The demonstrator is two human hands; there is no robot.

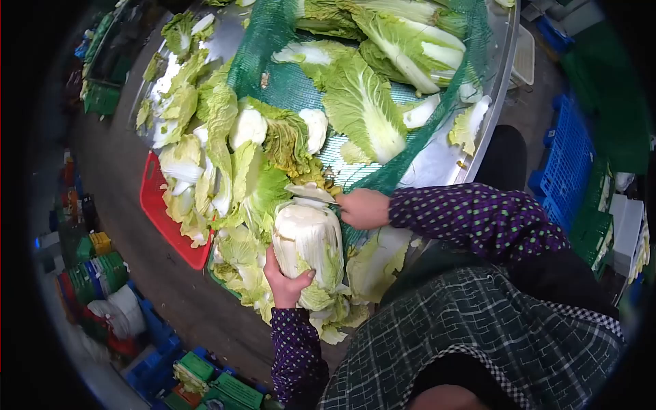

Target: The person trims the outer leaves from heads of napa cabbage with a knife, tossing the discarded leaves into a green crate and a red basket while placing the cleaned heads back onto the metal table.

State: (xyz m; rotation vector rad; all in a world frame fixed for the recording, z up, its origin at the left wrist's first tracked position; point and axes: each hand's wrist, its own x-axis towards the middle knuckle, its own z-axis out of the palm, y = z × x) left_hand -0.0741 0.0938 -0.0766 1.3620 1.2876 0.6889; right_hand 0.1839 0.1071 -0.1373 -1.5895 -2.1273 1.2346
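Observation:
A trimmed napa cabbage (309,242) lies at the near edge of the metal table, its pale base facing away from me. My left hand (285,280) grips its lower left side, thumb across the front. At the far end of the cabbage, my right hand (363,208) is closed around a knife handle, mostly hidden by the fingers. The knife blade (313,194) lies across the cabbage base, with a pale cut slice against it. Green netting (388,174) runs beside my right hand. Loose leaves (256,184) are heaped to the left of the cabbage.
More cabbages (410,41) lie in the netting at the far side. A red crate (158,205) stands below the table's left edge, under leaves. Blue pallets (568,160) are at the right. The table's metal rim (502,82) curves along the right.

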